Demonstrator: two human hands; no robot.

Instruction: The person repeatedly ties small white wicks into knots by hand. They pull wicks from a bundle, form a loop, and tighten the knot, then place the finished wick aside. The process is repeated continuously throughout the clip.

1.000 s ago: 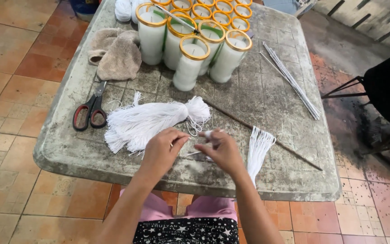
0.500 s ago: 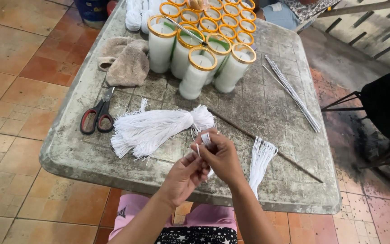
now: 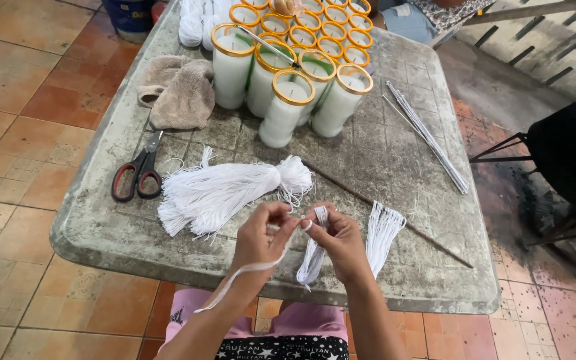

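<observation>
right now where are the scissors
In the head view the scissors lie on the left side of the stone table, just below the beige cloth and left of the big white thread bundle.

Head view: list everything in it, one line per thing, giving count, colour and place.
table: one, grey, worn, centre
glass candles: over a dozen, white with gold rims, far side
cloth: one, beige, far left
scissors: one pair, red and black handles, left edge
large string bundle: one, white, centre
small string bundle: one, white, right of hands
thin rods: a bunch, pale, right
long stick: one, dark, diagonal
left hand: pinching a white strand
right hand: grip on small white tassel
</observation>
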